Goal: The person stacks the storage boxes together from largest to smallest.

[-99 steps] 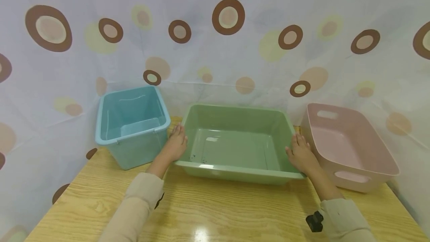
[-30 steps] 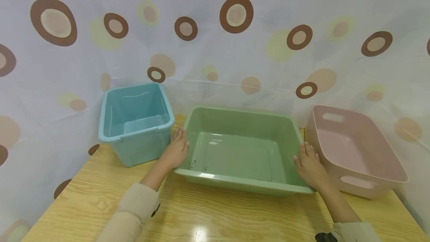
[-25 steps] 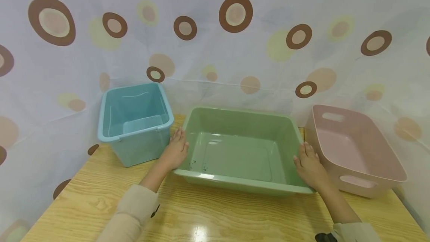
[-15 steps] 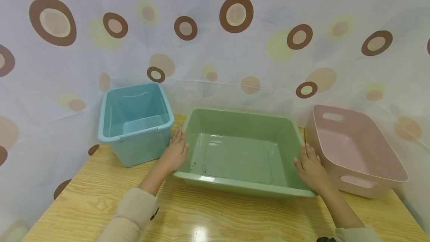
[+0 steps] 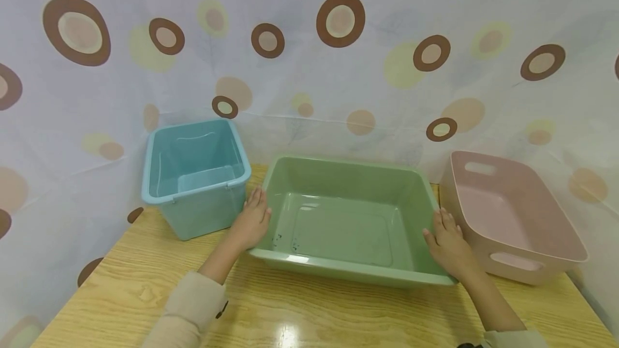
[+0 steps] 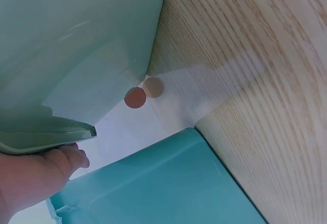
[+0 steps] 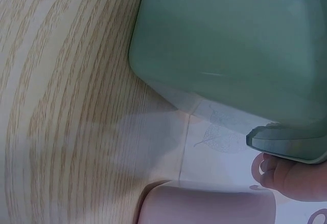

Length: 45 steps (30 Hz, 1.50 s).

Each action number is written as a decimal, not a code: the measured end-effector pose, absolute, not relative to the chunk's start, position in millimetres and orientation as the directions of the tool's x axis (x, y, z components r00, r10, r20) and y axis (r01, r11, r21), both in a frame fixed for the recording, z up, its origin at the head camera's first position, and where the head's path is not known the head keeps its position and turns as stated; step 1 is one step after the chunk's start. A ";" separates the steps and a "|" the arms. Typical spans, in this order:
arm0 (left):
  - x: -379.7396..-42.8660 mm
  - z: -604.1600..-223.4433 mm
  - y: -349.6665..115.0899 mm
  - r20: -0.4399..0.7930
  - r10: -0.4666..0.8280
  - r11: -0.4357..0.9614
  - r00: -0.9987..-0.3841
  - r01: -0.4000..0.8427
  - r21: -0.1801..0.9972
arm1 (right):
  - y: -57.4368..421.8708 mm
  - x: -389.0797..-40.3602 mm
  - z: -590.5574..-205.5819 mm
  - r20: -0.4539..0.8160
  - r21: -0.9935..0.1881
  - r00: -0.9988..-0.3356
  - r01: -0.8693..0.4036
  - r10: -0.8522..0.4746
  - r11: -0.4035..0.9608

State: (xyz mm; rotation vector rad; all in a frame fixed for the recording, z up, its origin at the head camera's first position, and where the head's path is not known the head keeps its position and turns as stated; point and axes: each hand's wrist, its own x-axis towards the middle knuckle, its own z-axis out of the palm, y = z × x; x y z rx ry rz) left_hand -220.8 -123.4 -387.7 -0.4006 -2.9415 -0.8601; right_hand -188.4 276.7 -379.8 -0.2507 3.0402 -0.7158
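Note:
A wide green plastic tub point(image 5: 345, 230) stands on the wooden table between my two hands, with several small dark specks on its floor at the near left. My left hand point(image 5: 250, 223) grips its left rim, thumb on the inner side. The opposite rim is held by my right hand point(image 5: 451, 246), its thumb also inside. In the left wrist view, fingers point(image 6: 61, 160) lie against the underside of the rim. The right wrist view has curled fingers point(image 7: 281, 173) beside the rim's outer edge.
A blue square bin point(image 5: 205, 203) stands close to the left hand. To the right is a pink basket point(image 5: 512, 230) with handle slots, close beside the right hand. A patterned curtain point(image 5: 300, 79) hangs behind the table point(image 5: 300, 310).
Since the earliest frame the green tub has slid toward me, both hands moving with it on its rims. Over the last second it creeps slightly nearer. The head view has shifted a little.

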 end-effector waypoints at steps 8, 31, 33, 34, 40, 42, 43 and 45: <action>-220.8 -386.1 -123.0 0.112 0.238 0.812 -0.965 0.261 0.522 | 277.1 -188.1 -380.9 0.027 -0.461 -0.989 -0.142 -0.147 0.876; -219.2 -384.6 -122.6 0.093 0.225 0.810 -0.970 0.239 0.536 | 276.0 -185.1 -378.2 0.044 -0.464 -0.989 -0.146 -0.142 0.874; -219.4 -385.1 -122.6 0.098 0.226 0.809 -0.969 0.242 0.536 | 275.6 -185.2 -378.0 0.044 -0.464 -0.989 -0.144 -0.140 0.874; -219.4 -385.3 -122.6 0.101 0.226 0.808 -0.969 0.245 0.536 | 275.5 -185.4 -377.9 0.044 -0.463 -0.989 -0.142 -0.138 0.875; -219.6 -385.2 -122.5 0.102 0.222 0.811 -0.970 0.242 0.533 | 275.2 -186.7 -377.2 0.047 -0.459 -0.989 -0.146 -0.140 0.876; -219.5 -384.9 -122.5 0.099 0.222 0.812 -0.970 0.240 0.533 | 275.2 -187.0 -377.4 0.049 -0.458 -0.989 -0.148 -0.142 0.876; -219.6 -384.8 -122.5 0.097 0.222 0.812 -0.970 0.239 0.533 | 275.1 -187.1 -377.4 0.049 -0.458 -0.989 -0.149 -0.142 0.876; -219.6 -384.8 -122.6 0.097 0.223 0.812 -0.970 0.240 0.532 | 275.0 -186.9 -377.4 0.047 -0.461 -0.989 -0.147 -0.142 0.875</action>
